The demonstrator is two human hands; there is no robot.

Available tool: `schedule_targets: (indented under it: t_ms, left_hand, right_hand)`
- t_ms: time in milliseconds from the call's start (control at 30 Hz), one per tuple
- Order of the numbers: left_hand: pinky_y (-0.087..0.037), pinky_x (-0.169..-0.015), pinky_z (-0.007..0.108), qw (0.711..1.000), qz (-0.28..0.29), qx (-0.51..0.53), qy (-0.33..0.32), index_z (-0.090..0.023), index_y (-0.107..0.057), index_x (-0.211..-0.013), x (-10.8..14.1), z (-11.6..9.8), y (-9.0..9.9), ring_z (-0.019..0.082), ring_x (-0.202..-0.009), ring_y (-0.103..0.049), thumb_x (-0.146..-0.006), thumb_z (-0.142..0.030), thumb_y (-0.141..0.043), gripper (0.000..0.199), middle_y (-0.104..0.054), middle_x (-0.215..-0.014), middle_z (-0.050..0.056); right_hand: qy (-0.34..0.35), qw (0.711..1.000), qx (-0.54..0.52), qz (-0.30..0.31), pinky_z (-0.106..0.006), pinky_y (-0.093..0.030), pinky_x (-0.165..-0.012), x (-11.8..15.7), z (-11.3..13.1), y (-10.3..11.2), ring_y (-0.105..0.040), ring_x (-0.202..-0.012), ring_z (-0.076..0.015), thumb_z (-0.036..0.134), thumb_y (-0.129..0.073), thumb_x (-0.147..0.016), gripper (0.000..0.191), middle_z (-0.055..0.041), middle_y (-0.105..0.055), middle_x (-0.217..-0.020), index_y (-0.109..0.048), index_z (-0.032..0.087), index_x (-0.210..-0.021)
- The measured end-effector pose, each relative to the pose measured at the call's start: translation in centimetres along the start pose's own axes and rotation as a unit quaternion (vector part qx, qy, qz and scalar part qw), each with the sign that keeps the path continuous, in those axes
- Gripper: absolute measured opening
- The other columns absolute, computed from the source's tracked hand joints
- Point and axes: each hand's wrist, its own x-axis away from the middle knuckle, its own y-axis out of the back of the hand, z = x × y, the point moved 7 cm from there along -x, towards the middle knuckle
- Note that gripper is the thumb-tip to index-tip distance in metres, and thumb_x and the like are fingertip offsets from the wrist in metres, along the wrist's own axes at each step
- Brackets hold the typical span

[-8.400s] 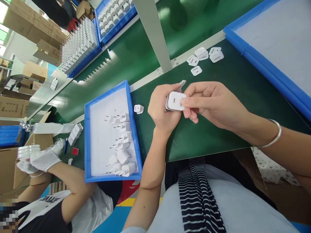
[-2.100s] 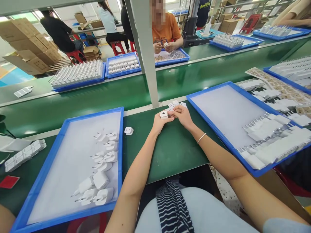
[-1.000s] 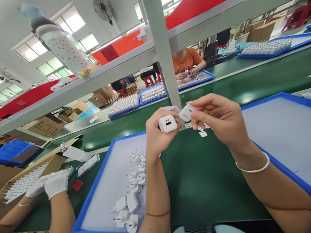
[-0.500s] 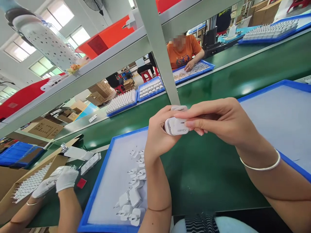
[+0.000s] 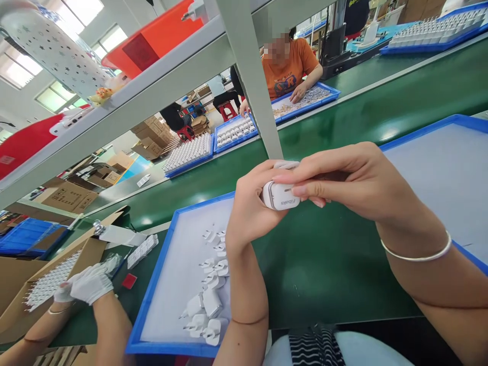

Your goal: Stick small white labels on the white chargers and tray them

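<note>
Two white chargers are held in front of me above the green bench; the nearer white charger [image 5: 282,196] has grey lettering on its face. Wrapped round them from the left is my left hand [image 5: 253,206], closed. My right hand [image 5: 343,185] reaches in from the right, its thumb and index finger pinched together against the chargers' right end. Whether anything small sits between those fingertips is hidden. Below and left, a blue-rimmed tray [image 5: 152,274] bears several loose white plug chargers [image 5: 211,302], partly behind my left forearm.
A second blue-rimmed tray [image 5: 438,173] lies at right. Another person's white-gloved hands [image 5: 89,284] work by a cardboard box [image 5: 15,305] at lower left. A grey upright post [image 5: 259,91] stands ahead. Beyond the belt sits a person in an orange shirt [image 5: 292,71].
My view has shifted slightly; both my hands keep nearly the same hold on the chargers. The gloved hands at left have moved left toward the box.
</note>
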Motion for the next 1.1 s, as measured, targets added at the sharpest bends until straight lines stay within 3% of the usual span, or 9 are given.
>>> schedule_targets:
  t_ms: [400,700,1100]
  left_hand:
    - [-0.056,-0.07,0.026,0.999,0.002,-0.033,0.008,-0.021,-0.073,-0.088,0.04,0.2,0.09,0.016,-0.084,-0.069,-0.077,-0.005,-0.071,0.02,-0.072,-0.096,0.002]
    - [-0.056,-0.073,0.026,0.999,0.008,-0.03,0.008,-0.02,-0.072,-0.081,0.06,0.27,-0.06,0.017,-0.088,-0.07,-0.076,-0.006,-0.073,0.015,-0.073,-0.101,0.003]
    - [-0.054,-0.071,0.025,0.999,0.011,-0.049,0.001,-0.02,-0.075,-0.093,0.06,0.24,-0.13,0.016,-0.087,-0.069,-0.076,-0.005,-0.072,0.023,-0.073,-0.1,0.002]
  right_hand:
    - [0.002,0.999,0.039,-0.001,-0.025,-0.038,-0.042,0.07,0.07,0.04,-0.048,-0.05,-0.0092,0.021,-0.075,-0.086,0.012,0.0025,-0.06,-0.061,-0.081,0.027,-0.095]
    - [-0.009,0.999,0.032,-0.002,-0.025,-0.037,-0.043,-0.01,-0.19,0.31,-0.049,-0.047,-0.0087,0.02,-0.079,-0.083,0.005,0.0035,-0.056,-0.058,-0.076,0.024,-0.084]
    - [-0.008,1.0,0.004,0.003,-0.025,-0.036,-0.042,-0.17,-0.24,0.29,-0.049,-0.049,-0.0075,0.014,-0.077,-0.082,0.01,0.0028,-0.064,-0.067,-0.073,0.022,-0.076]
